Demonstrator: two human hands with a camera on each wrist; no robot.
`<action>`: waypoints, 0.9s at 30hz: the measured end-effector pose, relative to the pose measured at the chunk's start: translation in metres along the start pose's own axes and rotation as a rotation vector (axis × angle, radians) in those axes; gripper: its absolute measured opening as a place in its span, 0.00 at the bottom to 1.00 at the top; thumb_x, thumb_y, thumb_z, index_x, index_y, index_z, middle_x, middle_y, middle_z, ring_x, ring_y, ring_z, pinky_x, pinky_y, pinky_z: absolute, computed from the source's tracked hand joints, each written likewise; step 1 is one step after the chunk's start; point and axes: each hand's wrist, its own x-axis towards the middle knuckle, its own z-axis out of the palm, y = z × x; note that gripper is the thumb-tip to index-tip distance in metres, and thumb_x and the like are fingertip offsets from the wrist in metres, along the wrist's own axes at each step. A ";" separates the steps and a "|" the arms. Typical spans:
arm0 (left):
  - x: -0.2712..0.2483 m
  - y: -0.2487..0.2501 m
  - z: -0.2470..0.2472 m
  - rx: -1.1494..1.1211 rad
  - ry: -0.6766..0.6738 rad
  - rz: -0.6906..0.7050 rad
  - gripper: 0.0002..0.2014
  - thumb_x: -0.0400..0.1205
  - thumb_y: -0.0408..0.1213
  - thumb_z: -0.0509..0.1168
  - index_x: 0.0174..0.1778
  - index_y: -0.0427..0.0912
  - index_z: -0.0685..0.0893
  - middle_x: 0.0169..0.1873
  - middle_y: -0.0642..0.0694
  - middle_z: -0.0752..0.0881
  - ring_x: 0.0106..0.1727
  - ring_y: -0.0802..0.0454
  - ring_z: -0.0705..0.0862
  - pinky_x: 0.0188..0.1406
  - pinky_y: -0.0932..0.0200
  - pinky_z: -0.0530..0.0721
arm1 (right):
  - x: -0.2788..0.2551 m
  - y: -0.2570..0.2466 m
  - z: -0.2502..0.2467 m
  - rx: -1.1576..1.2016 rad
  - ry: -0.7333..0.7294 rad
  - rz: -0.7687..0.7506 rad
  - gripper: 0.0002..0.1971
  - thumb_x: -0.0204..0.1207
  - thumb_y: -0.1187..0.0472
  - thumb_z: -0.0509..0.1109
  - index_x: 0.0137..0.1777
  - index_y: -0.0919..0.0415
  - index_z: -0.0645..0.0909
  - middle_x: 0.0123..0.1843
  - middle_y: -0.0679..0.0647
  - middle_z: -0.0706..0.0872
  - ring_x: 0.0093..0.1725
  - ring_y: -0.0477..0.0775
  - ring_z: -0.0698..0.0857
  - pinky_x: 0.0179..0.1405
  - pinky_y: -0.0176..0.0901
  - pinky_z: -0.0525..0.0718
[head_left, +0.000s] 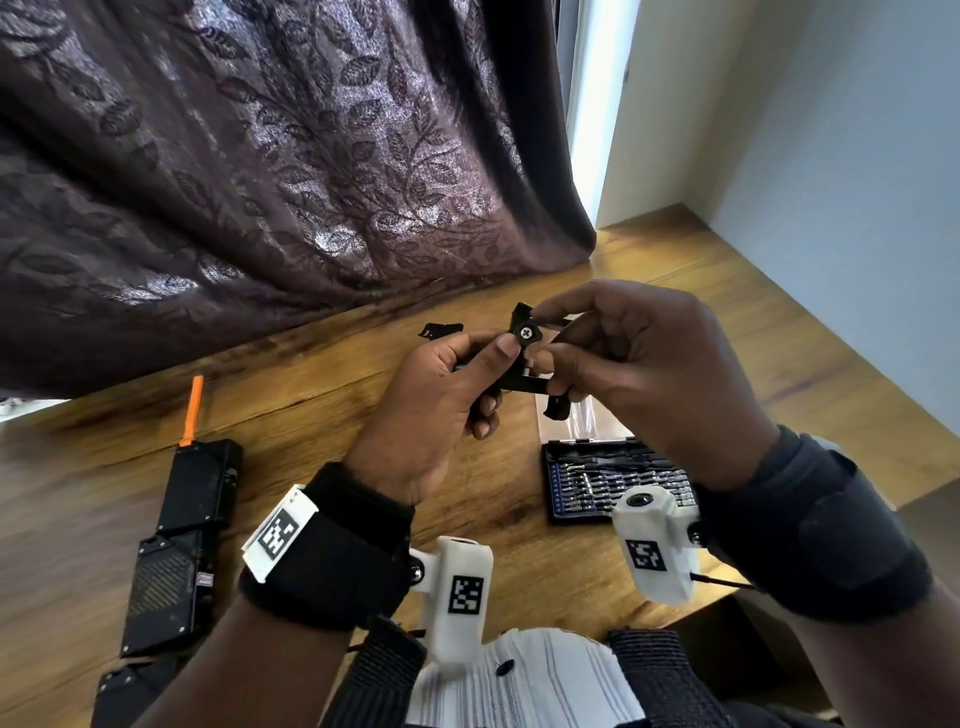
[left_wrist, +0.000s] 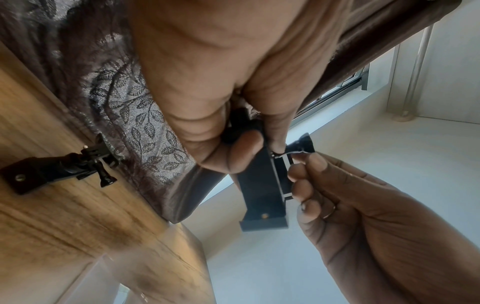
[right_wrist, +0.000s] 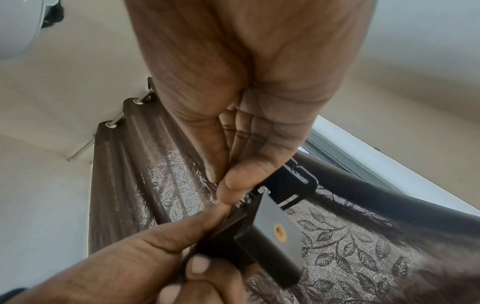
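Bracket (head_left: 524, 385), black, one, aloft over the wooden surface (head_left: 311, 415), mid-scene. Gripped at its bar by the left hand (head_left: 436, 400); pinched beside its single cross-head thumbscrew (head_left: 527, 332) by the right hand (head_left: 649, 374). Near right: one open bit set (head_left: 613, 478). On wrist gear: three square code tags (head_left: 467, 592).

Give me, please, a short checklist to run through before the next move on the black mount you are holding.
1. Left hand grips the black mount by its body: ok.
2. Right hand pinches the mount's upper end, beside the screw: ok.
3. Cross-head screw faces the head camera, slot unobstructed: ok.
4. Screw fully tightened: cannot tell.
5. Driver ready in a hand: not ok; neither hand holds a tool, and the bit kit lies on the table with its bits showing.
6. Small black part lies on the table, well away from its edge: ok.
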 end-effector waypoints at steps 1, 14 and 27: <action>0.001 0.000 -0.001 -0.008 0.006 -0.001 0.21 0.80 0.45 0.70 0.64 0.34 0.87 0.42 0.47 0.89 0.30 0.59 0.73 0.23 0.65 0.73 | 0.001 0.001 -0.001 0.016 0.009 0.003 0.10 0.75 0.68 0.80 0.56 0.62 0.88 0.36 0.55 0.92 0.33 0.55 0.92 0.32 0.51 0.89; 0.015 -0.029 -0.031 0.236 0.003 -0.028 0.13 0.87 0.35 0.68 0.67 0.41 0.84 0.53 0.43 0.88 0.32 0.56 0.77 0.31 0.58 0.79 | 0.013 0.055 0.017 -0.152 -0.139 0.266 0.12 0.80 0.62 0.76 0.62 0.55 0.89 0.38 0.54 0.93 0.34 0.52 0.92 0.36 0.56 0.93; 0.065 -0.103 -0.063 0.590 -0.011 -0.097 0.19 0.85 0.28 0.72 0.67 0.46 0.74 0.53 0.49 0.76 0.57 0.51 0.78 0.59 0.54 0.78 | 0.061 0.113 0.045 0.047 -0.224 0.604 0.11 0.80 0.76 0.71 0.60 0.70 0.89 0.57 0.68 0.91 0.53 0.67 0.92 0.50 0.49 0.93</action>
